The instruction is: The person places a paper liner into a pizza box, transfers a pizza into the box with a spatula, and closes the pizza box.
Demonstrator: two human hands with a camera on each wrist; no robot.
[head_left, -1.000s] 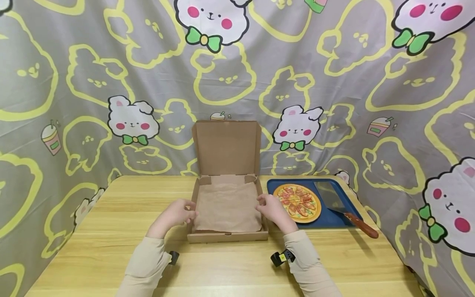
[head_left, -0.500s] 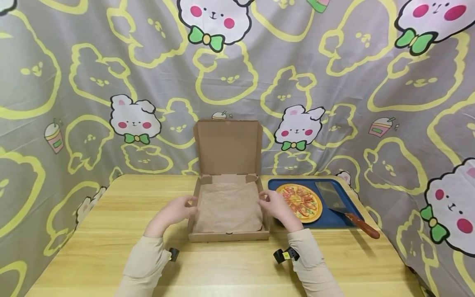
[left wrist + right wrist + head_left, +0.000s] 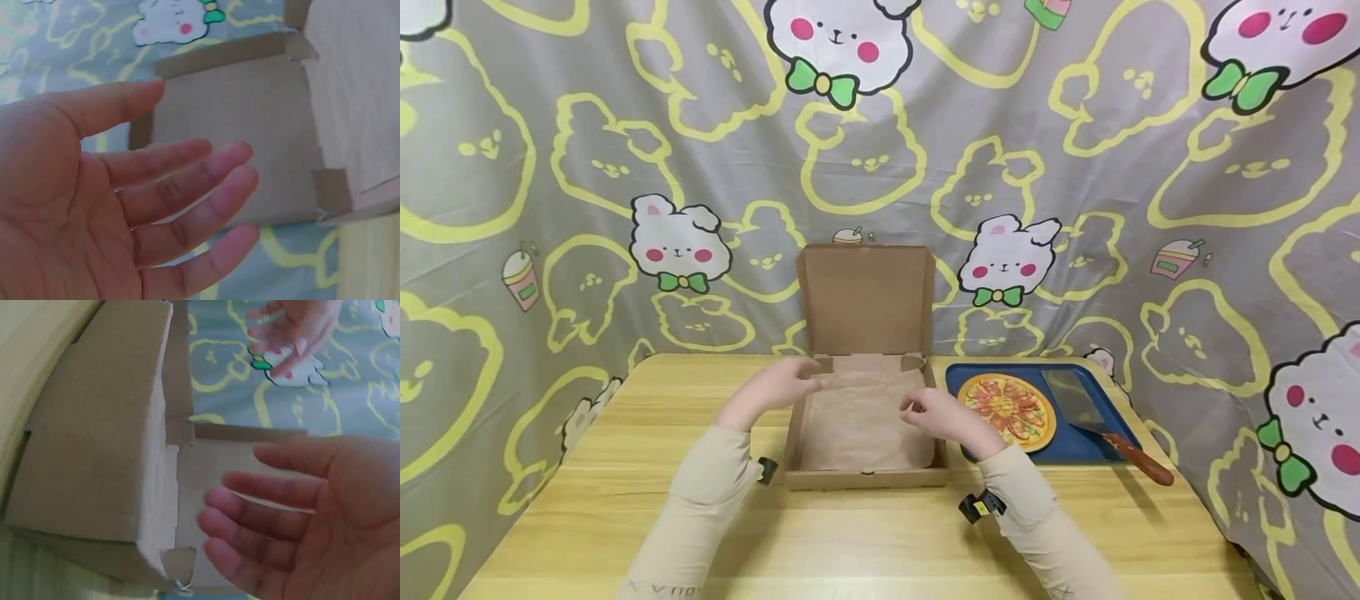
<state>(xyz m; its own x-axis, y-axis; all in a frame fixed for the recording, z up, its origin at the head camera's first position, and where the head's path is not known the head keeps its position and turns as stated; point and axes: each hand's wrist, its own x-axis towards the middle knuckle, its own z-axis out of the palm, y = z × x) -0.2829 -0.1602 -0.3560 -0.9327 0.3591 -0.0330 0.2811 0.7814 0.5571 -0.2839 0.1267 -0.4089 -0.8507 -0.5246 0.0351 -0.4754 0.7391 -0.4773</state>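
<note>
An open cardboard pizza box (image 3: 867,480) stands in the middle of the table, its lid (image 3: 867,300) upright at the back. Brown paper (image 3: 865,429) lines its bottom. My left hand (image 3: 772,390) hovers over the back left side of the box, thumb and fingers spread apart with nothing between them, as the left wrist view also shows. Over the right side wall is my right hand (image 3: 951,417), fingers loosely bent and holding nothing. In the right wrist view its relaxed fingers (image 3: 237,515) overlap the inside of the lid (image 3: 215,462).
Right of the box lies a blue tray (image 3: 1060,450) bearing a pizza (image 3: 1006,412) and a pizza server (image 3: 1075,404). The server's wooden handle (image 3: 1138,458) juts past the tray's front edge. A patterned curtain (image 3: 865,167) hangs behind the wooden table (image 3: 880,542).
My left hand has risen from the left wall and moved toward the back of the box. My right hand has shifted a little left, inward over the box. Box and tray keep their places.
</note>
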